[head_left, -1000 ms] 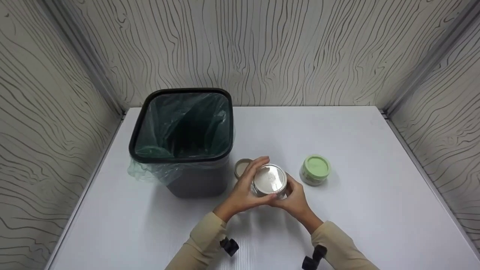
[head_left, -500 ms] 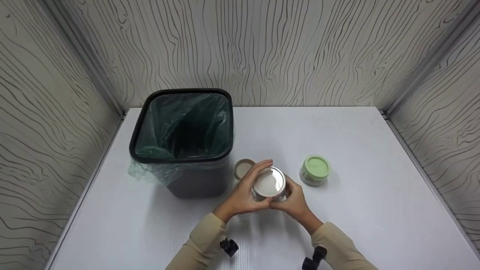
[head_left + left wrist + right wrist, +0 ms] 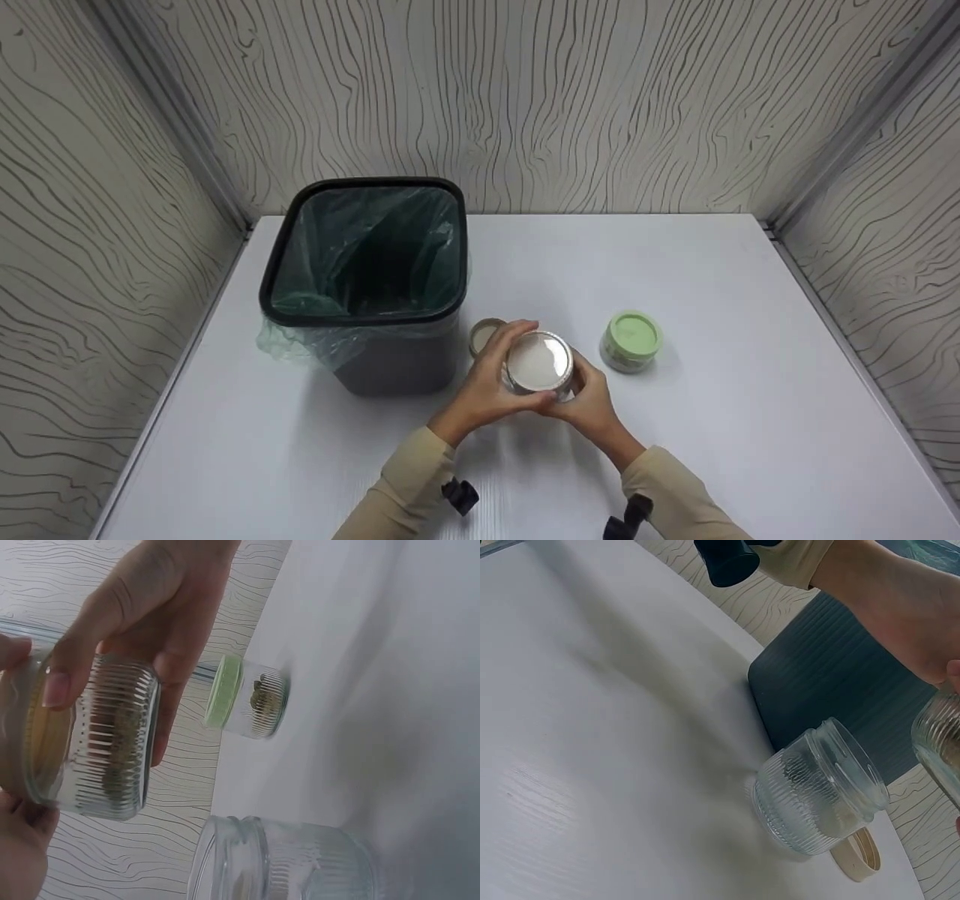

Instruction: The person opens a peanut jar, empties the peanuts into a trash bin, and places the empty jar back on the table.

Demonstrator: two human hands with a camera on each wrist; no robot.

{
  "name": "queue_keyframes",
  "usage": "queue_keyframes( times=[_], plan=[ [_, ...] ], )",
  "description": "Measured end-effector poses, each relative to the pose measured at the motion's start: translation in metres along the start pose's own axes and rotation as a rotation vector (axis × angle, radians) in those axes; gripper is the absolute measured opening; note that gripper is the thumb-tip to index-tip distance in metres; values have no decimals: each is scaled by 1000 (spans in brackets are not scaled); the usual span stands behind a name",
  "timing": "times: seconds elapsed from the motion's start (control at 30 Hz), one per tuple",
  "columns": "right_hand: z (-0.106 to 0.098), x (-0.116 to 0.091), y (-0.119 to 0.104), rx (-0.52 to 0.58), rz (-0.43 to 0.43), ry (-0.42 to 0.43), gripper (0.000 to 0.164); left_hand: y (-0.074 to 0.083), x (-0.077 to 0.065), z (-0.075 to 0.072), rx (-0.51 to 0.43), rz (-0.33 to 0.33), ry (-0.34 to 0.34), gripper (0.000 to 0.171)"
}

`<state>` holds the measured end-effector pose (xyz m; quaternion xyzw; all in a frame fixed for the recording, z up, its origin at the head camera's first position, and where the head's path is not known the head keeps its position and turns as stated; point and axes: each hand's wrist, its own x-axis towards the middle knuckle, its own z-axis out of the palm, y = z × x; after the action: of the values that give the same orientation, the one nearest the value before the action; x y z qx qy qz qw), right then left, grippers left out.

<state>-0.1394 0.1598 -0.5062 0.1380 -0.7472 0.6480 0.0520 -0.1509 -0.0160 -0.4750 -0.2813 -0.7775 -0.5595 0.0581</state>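
Both hands hold a ribbed clear glass jar (image 3: 112,742) between them above the table. Its round top (image 3: 538,362) looks pale and glossy, and a brownish-green mass shows inside. My left hand (image 3: 484,386) wraps the left side, its thumb reaching across the near side. From the right, my right hand (image 3: 589,394) grips it, its thumb on the glass in the left wrist view. Below stands a second, lidless ribbed jar (image 3: 810,791), hidden by my hands in the head view. A beige ring-like lid (image 3: 856,855) lies beside it, partly covered by my left fingers in the head view.
A dark bin (image 3: 397,367) with a translucent green liner (image 3: 300,304) stands at the left. Right of my hands sits a glass jar with a light green lid (image 3: 634,335), its contents greenish. Wood-patterned walls (image 3: 480,105) enclose the white table (image 3: 720,375).
The held jar dips slightly toward me, then comes back up. Its top changes from a silvery reflection to a paler look. Both hands keep their hold; the other things stay put.
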Motion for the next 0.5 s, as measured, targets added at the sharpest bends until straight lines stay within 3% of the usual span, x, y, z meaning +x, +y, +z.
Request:
queue_keyframes(
  times=[0.1, 0.2, 0.5],
  plan=[
    [0, -1, 1, -12, -4, 1, 82, 1, 0, 0, 14, -27, 0, 86],
    [-1, -1, 2, -25, -4, -2, 83, 1, 1, -4, 39, -7, -37, 88],
    [-5, -6, 7, -119, -33, -9, 87, 9, 9, -29, 94, 108, -282, 88]
  ],
)
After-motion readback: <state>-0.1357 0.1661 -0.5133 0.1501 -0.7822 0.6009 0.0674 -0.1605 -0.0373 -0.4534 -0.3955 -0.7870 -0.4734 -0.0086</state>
